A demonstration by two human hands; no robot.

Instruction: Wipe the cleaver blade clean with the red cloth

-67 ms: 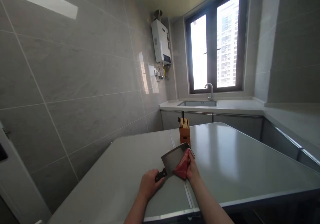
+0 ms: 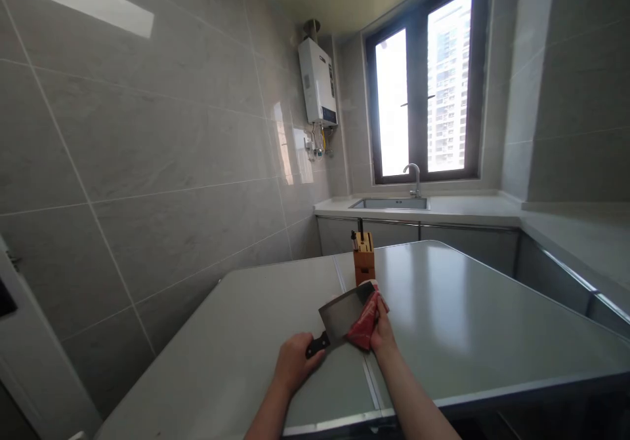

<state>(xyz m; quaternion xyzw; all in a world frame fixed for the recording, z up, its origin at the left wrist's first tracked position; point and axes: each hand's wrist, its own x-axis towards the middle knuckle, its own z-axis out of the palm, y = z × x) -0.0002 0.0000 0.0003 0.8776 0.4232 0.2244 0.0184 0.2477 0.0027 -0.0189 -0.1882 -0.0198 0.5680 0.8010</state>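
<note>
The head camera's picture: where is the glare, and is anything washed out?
In the head view, the window is overexposed, its left pane nearly white; pale streaks gleam on the table and tiled wall; the cleaver blade looks dull grey, without bright glare.

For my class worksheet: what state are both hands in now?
Left hand: closed, holding the cleaver by its black handle.
Right hand: closed, holding the red cloth.
</note>
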